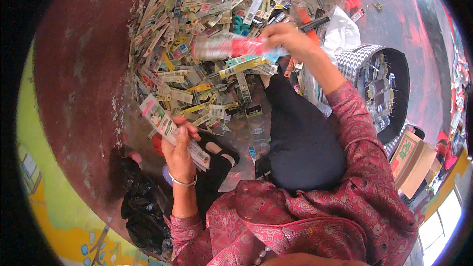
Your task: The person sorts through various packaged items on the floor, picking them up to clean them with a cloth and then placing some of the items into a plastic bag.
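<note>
My left hand (180, 155) is closed around a few long, narrow printed packets (160, 120), held slanted at the near left of the pile. Over the middle of the pile, my right hand (290, 39) grips one end of a clear plastic packet with red and pink parts (229, 48); motion blurs it. Beneath both hands spreads a large heap of narrow flat packets (172, 34), mostly white, yellow and green. A yellow strip packet (241, 67) lies just below the red packet.
A black-and-white patterned bin (351, 64) on the right holds several clear and dark pieces. Behind it are a cardboard box (414, 165) and a white plastic bag (341, 33). A black plastic bag (145, 209) lies at lower left. My black-clad leg (305, 143) borders the heap.
</note>
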Tool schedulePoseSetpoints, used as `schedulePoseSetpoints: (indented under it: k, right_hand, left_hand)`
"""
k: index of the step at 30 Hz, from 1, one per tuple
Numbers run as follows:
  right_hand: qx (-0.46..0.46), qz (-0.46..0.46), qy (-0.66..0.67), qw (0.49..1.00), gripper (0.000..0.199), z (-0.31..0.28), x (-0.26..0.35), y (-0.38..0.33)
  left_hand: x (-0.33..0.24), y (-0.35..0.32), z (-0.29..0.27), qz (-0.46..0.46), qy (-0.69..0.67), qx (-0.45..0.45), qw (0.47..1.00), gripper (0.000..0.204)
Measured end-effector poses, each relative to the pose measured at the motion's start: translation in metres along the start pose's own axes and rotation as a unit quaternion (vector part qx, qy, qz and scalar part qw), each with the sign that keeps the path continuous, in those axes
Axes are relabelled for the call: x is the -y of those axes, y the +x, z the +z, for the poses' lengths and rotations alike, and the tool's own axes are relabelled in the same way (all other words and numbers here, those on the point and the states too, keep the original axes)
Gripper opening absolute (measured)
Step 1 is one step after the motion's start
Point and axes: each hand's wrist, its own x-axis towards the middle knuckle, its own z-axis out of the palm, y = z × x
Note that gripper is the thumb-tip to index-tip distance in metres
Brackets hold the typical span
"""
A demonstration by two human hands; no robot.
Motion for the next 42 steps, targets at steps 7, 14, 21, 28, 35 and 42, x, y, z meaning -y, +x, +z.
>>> schedulePoseSetpoints:
  k: [7, 14, 21, 28, 35, 42]
  right_hand:
    - [0.297, -0.086, -0.202, 0.929, 0.026, 0.089, 0.01, 0.001]
    - [0.35, -0.075, -0.169, 0.918, 0.028, 0.097, 0.03, 0.017]
    - [0.017, -0.08, -0.393, 0.916, 0.027, 0.019, -0.052, 0.057]
    - [0.083, -0.047, -0.27, 0.958, 0.025, 0.056, -0.015, 0.048]
    - [0.143, -0.054, -0.054, 0.987, 0.032, 0.117, 0.039, 0.026]
    - [0.215, -0.104, -0.24, 0.941, 0.028, 0.151, 0.08, 0.011]
  left_hand:
    - [0.008, 0.012, 0.005, 0.215, 0.491, 0.088, 0.84, 0.039]
    - [0.019, 0.007, 0.01, 0.121, 0.358, 0.058, 0.924, 0.03]
    - [0.02, 0.02, -0.009, -0.204, -0.241, 0.045, 0.948, 0.042]
    - [0.014, 0.015, -0.006, -0.177, -0.258, 0.087, 0.946, 0.037]
    - [0.009, 0.007, 0.001, -0.19, -0.239, 0.09, 0.948, 0.034]
    - [0.002, -0.02, 0.02, -0.192, -0.251, 0.167, 0.934, 0.039]
